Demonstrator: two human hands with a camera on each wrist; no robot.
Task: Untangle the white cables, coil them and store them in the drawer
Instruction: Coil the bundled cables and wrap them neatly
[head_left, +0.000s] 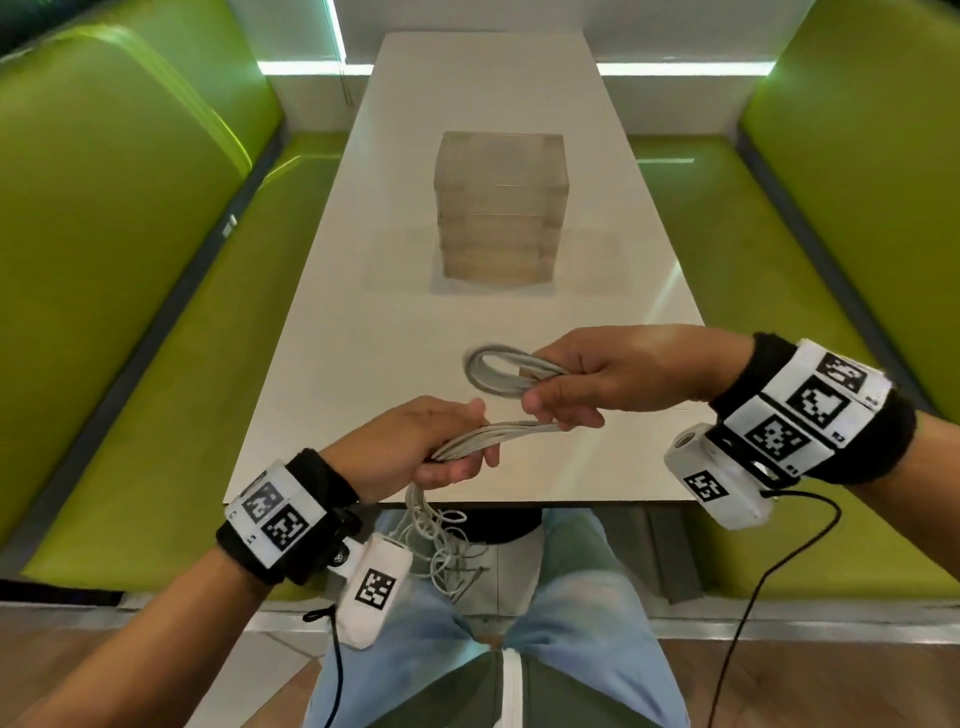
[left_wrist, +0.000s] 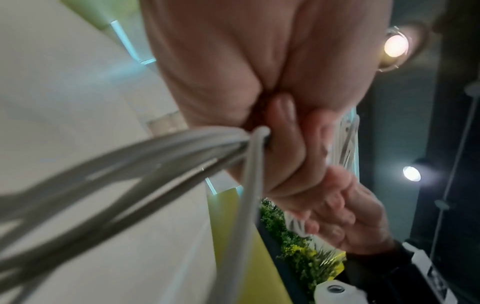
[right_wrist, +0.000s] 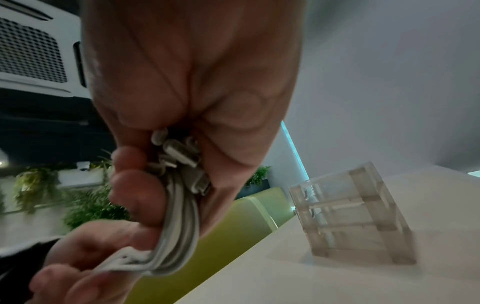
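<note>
A bundle of white cables (head_left: 498, 434) stretches between my two hands above the near end of the white table (head_left: 363, 338). My right hand (head_left: 587, 379) grips a looped part of the bundle (head_left: 491, 371), and the plug ends (right_wrist: 184, 156) sit inside its fist. My left hand (head_left: 441, 447) grips the strands (left_wrist: 182, 148) lower and closer to me. From it a tangle of loose loops (head_left: 441, 545) hangs below the table edge over my lap. A clear plastic drawer unit (head_left: 501, 208) stands in the middle of the table, its drawers closed.
Green padded benches (head_left: 130, 260) run along both sides of the table, the right one (head_left: 831, 234) just as close. A white wall (head_left: 493, 15) closes the far end. My legs in jeans (head_left: 571, 623) are under the near table edge.
</note>
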